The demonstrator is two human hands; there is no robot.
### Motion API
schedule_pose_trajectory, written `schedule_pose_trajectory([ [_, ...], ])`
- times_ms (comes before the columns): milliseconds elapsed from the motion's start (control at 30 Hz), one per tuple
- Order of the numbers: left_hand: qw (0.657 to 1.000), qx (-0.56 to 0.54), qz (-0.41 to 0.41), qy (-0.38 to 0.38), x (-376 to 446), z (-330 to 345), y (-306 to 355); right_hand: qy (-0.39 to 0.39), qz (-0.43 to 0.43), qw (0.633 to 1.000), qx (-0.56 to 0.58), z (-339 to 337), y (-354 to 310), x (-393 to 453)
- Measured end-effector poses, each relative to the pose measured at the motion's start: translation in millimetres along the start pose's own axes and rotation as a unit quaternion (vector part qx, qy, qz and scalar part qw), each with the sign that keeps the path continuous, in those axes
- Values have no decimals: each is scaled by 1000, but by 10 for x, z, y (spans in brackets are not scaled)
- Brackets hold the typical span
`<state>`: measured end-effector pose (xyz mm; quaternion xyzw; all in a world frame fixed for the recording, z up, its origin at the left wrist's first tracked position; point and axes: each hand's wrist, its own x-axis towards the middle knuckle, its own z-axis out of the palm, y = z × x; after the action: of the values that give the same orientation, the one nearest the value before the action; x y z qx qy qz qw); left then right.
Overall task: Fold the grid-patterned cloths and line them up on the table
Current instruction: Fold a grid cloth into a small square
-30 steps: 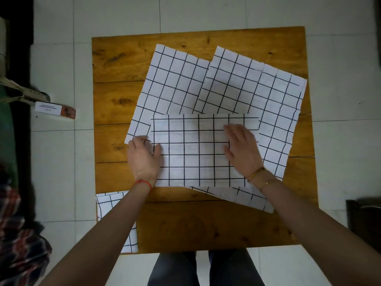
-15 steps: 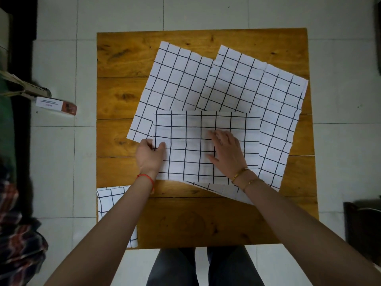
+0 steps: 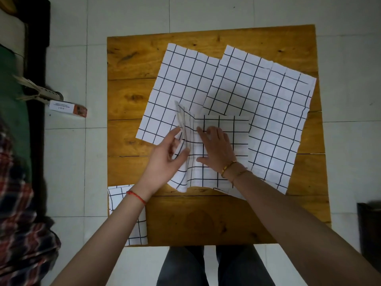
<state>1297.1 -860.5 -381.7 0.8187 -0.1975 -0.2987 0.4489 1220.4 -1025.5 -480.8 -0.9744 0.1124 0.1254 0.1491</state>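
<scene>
Grid-patterned cloth [image 3: 218, 145] under fold sits at the middle of the wooden table [image 3: 132, 58], and only the head view shows it. Half a second ago it lay flat as a long rectangle with both hands spread on it; now its left end stands up off the table and curls over toward the right. The left hand [image 3: 165, 159] grips that lifted end, thumb on the near face and fingers behind the fabric, so it is closed on the cloth. Just right of the grip, the right hand [image 3: 216, 147] lies flat with fingers extended, holding nothing, pinning the cloth where the crease should form.

By my judgement the second fold has begun: the lifted flap needs to come down over the pinned half to make a compact square.

Beyond the grip, away from the person, two unfolded cloths lie open and overlapping, one up-left [image 3: 181, 83] and one up-right [image 3: 268, 112], partly under the working piece. Below and left of the grip, a folded cloth [image 3: 123, 205] rests at the table's near-left corner, likely the start of the line.
</scene>
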Motion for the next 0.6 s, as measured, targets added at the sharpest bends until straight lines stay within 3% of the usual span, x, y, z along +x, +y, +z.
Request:
schedule_pose_trajectory([
  [167, 999, 14, 34, -24, 85, 289, 71, 22, 17, 999, 34, -9, 26, -8],
  [333, 996, -26, 55, -62, 149, 672, 156, 138, 97, 978, 119, -124, 355, -239],
  [433, 995, -29, 60, -76, 177, 904, 94, 191, 178, 945, 195, -198, 604, -382],
  [600, 997, -8, 43, -71, 174, 1061, -50, 170, 306, 863, 363, -291, 802, -463],
])
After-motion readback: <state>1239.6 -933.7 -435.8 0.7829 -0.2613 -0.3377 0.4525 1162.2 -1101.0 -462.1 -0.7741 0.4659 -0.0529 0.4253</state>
